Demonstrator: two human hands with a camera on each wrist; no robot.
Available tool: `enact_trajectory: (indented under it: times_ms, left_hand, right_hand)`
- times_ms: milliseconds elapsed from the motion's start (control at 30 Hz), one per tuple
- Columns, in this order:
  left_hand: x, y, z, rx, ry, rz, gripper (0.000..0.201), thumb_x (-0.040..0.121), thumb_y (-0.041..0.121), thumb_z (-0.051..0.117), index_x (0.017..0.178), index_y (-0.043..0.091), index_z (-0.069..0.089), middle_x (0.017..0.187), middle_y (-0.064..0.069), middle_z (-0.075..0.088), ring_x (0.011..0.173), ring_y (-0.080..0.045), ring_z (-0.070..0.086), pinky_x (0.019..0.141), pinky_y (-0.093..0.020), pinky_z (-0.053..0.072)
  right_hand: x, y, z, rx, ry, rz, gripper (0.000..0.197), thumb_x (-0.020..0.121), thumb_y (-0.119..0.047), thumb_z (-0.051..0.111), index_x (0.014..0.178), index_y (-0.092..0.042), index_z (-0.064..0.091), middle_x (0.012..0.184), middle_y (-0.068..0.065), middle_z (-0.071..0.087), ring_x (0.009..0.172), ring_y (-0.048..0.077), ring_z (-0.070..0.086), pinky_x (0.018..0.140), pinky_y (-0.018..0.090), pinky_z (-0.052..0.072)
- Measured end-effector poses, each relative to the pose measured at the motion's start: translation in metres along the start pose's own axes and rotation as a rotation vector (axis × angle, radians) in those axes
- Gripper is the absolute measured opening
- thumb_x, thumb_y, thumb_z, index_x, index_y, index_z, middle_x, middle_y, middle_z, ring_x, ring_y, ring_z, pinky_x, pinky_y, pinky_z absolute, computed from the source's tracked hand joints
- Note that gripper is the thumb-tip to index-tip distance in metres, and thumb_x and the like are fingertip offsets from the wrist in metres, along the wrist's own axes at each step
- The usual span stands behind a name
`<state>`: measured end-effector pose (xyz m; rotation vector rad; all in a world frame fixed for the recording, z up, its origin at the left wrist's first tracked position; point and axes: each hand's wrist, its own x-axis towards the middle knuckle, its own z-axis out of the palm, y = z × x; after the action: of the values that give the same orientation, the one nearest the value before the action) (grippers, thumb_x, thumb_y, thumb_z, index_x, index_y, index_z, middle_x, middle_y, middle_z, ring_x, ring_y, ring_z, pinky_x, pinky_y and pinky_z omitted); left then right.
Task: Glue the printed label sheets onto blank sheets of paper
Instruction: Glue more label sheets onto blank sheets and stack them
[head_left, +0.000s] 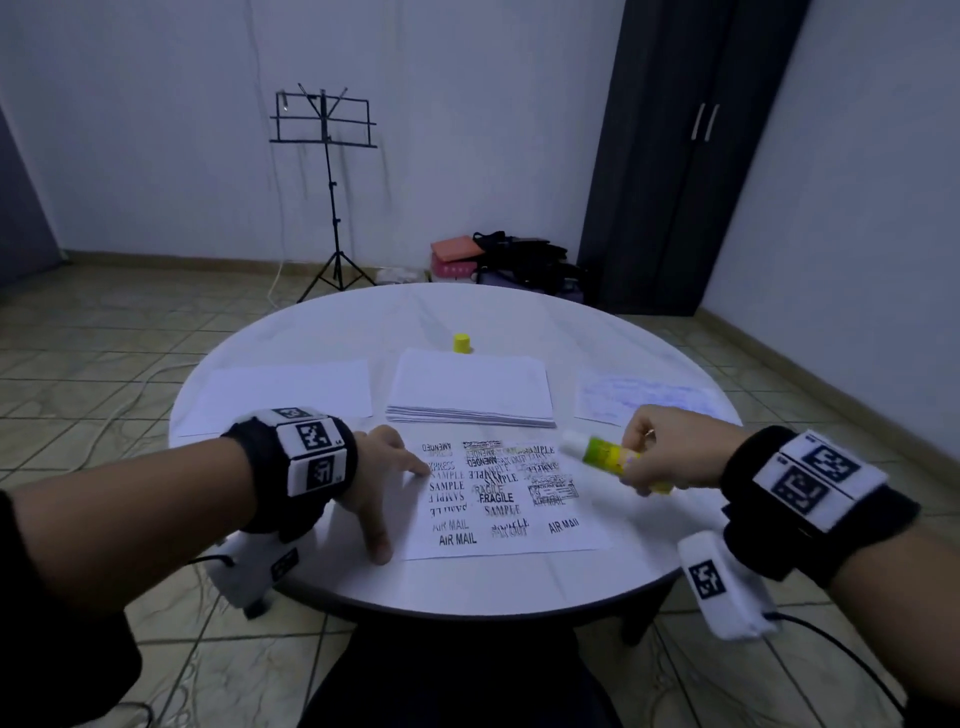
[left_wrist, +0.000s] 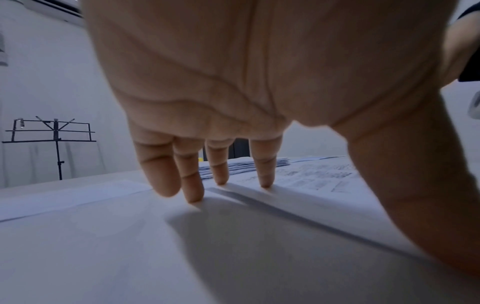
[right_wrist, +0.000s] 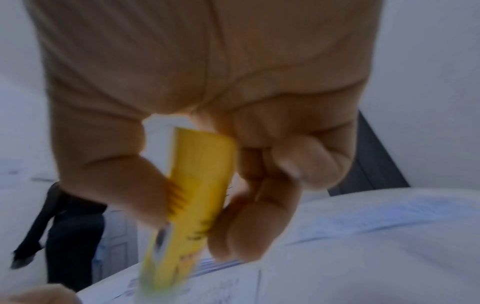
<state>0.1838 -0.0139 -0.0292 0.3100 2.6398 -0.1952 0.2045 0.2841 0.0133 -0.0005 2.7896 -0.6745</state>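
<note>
A round white table (head_left: 332, 332) fills the middle of the head view, standing on a tiled floor. Behind it, a dark wardrobe (head_left: 685, 156) stands against the far right wall, and a black music stand (head_left: 324, 124) stands near the back wall to the left. A heap of bags and pink boxes (head_left: 498, 257) lies on the floor between them.

On the table, a stack of blank sheets (head_left: 470, 387) lies at the centre. A single blank sheet (head_left: 291, 389) lies to its left, and a sheet with faint bluish marks (head_left: 644, 397) lies to its right. Nearest the person lies the printed label sheet (head_left: 501, 499), bearing words such as SAMPLE, FRAGILE and AIR MAIL, some of them mirrored as if showing through the paper.

The left hand (head_left: 376, 480) is spread, its straight fingers (left_wrist: 266, 174) pressing down on the left edge of the label sheet, the thumb resting on the table beside it.

The right hand (head_left: 670, 449) hovers over the sheet's right edge, its fingers curled round a yellow-green glue stick (head_left: 605, 454) whose uncapped white end points left and slightly away.

A small yellow cap (head_left: 462, 343) stands upright just behind the stack.
</note>
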Motion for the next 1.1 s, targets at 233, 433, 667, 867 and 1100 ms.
enact_trajectory:
  times_ms: [233, 433, 667, 867, 1100]
  left_hand:
    - [0.005, -0.001, -0.006, 0.016, 0.014, -0.020, 0.102, 0.059, 0.050, 0.085, 0.144, 0.043, 0.028, 0.154, 0.006, 0.002, 0.134, -0.020, 0.037, 0.111, -0.035, 0.033]
    - [0.013, -0.010, -0.006, 0.003, -0.040, 0.035, 0.104, 0.062, 0.043, 0.085, 0.146, 0.043, 0.024, 0.152, 0.005, 0.018, 0.134, -0.018, 0.037, 0.110, -0.036, 0.035]
    - [0.015, -0.019, 0.005, -0.067, 0.003, 0.063, 0.108, 0.067, 0.034, 0.085, 0.150, 0.038, 0.015, 0.157, 0.003, 0.003, 0.138, -0.017, 0.032, 0.111, -0.031, 0.033]
    - [0.005, -0.038, 0.008, -0.147, 0.098, 0.084, 0.086, 0.078, 0.030, 0.076, 0.147, 0.032, 0.026, 0.155, 0.005, 0.019, 0.138, -0.013, 0.032, 0.109, -0.023, 0.029]
    - [0.009, -0.122, -0.009, -0.205, 0.173, -0.174, 0.061, 0.091, 0.035, 0.061, 0.145, 0.023, 0.036, 0.148, 0.003, 0.039, 0.135, -0.016, 0.037, 0.106, -0.024, 0.029]
  right_hand:
    - [0.043, 0.020, 0.021, 0.269, 0.148, 0.098, 0.032, 0.071, -0.014, 0.065, 0.098, -0.022, 0.050, 0.105, 0.005, 0.066, 0.091, 0.023, 0.059, 0.065, 0.023, 0.040]
    - [0.055, 0.019, 0.024, 0.112, 0.092, 0.247, 0.051, 0.070, -0.014, 0.075, 0.116, -0.014, 0.054, 0.095, 0.009, 0.060, 0.083, 0.026, 0.056, 0.075, 0.034, 0.049]
    - [0.028, 0.006, 0.021, -0.204, -0.005, 0.327, 0.040, 0.074, -0.032, 0.076, 0.103, -0.012, 0.059, 0.094, 0.004, 0.061, 0.086, 0.021, 0.059, 0.074, 0.026, 0.046]
    - [-0.002, -0.038, 0.031, -0.433, -0.195, 0.239, 0.032, 0.087, -0.039, 0.059, 0.065, -0.016, 0.053, 0.061, -0.005, 0.054, 0.053, 0.009, 0.047, 0.050, 0.019, 0.036]
    - [0.041, -0.141, 0.068, -0.504, -0.269, -0.148, 0.022, 0.088, -0.027, 0.058, 0.071, -0.014, 0.064, 0.098, 0.008, 0.070, 0.066, 0.015, 0.053, 0.068, 0.024, 0.043]
